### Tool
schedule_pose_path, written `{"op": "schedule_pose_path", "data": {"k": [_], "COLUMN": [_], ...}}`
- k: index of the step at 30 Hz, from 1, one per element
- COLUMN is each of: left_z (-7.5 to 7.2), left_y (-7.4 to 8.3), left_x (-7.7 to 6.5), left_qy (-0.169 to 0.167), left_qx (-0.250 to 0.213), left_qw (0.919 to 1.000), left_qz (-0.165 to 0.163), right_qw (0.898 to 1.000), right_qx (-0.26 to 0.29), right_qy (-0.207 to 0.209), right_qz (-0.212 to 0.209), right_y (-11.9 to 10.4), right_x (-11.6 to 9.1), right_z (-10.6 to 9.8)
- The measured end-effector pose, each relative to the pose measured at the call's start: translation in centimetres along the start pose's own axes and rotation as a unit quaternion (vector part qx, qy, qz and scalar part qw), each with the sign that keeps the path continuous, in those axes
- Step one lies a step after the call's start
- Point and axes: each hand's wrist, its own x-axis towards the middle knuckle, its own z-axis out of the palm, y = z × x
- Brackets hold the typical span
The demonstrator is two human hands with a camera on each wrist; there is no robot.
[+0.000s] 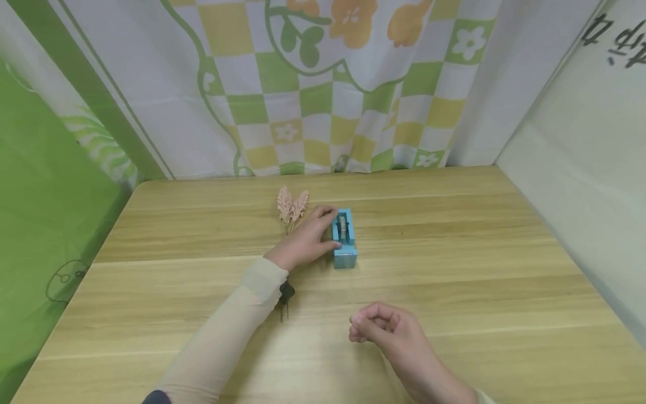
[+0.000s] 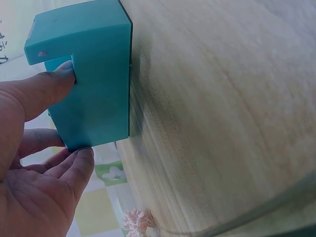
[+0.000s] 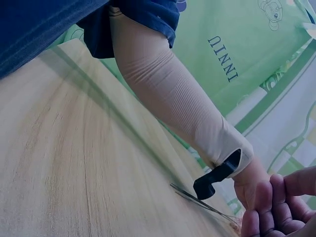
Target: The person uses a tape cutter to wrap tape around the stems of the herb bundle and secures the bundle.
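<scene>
A blue tape dispenser [image 1: 345, 258] with a roll of clear tape in its top slot stands on the wooden table. My left hand [image 1: 308, 238] holds it from the left side, thumb near the front end and fingers at the back end. In the left wrist view the thumb rests in a notch of the dispenser [image 2: 101, 84] and the fingertips press its far end. Nearer the front, my right hand [image 1: 393, 336] is raised over the table with its fingers curled and the thumb tip against the index finger. Nothing shows between its fingers [image 3: 266, 207].
Two pink flower sprigs [image 1: 291, 205] lie left of the dispenser, their stems [image 3: 200, 201] passing under the left forearm. A black wrist mount [image 1: 286, 292] sits at the left cuff. Behind the table [image 1: 479, 224] hangs a checked curtain [image 1: 315, 104]; a white wall stands at right.
</scene>
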Motion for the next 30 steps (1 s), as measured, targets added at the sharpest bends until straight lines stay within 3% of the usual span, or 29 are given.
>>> {"op": "schedule_pose_path", "data": {"k": [7, 10, 13, 16, 18, 23, 30], "left_z": [-0.1, -0.7, -1.5, -2.3, -2.7, -3.1, -2.2], "left_y": [-0.4, -0.3, -0.1, 0.1, 0.1, -0.4, -1.5], "left_x": [-0.9, -1.3, -2.0, -3.4, -4.5, -6.4, -6.7], "left_qy": [-0.014, -0.026, -0.014, 0.015, 0.029, 0.036, 0.01], "left_qx": [0.009, 0.01, 0.013, 0.035, 0.049, 0.049, 0.009], "left_qw": [0.9998, 0.9996, 0.9996, 0.9975, 0.9933, 0.9813, 0.9738], "left_qz": [-0.004, -0.011, -0.022, -0.059, -0.1, -0.183, -0.227], "right_qw": [1.0, 1.0, 1.0, 1.0, 1.0, 1.0, 1.0], "right_qx": [0.008, 0.0, -0.008, -0.011, -0.015, -0.02, -0.013], "right_qy": [-0.001, 0.001, 0.006, 0.011, 0.008, 0.003, -0.005], "right_qz": [0.01, 0.007, 0.002, 0.001, -0.001, -0.012, -0.008], "right_y": [0.4, 0.4, 0.3, 0.2, 0.1, -0.1, 0.0], "right_x": [0.0, 0.2, 0.3, 0.2, 0.1, 0.1, 0.1], "right_z": [0.2, 0.0, -0.3, -0.7, -0.9, -1.1, -1.1]}}
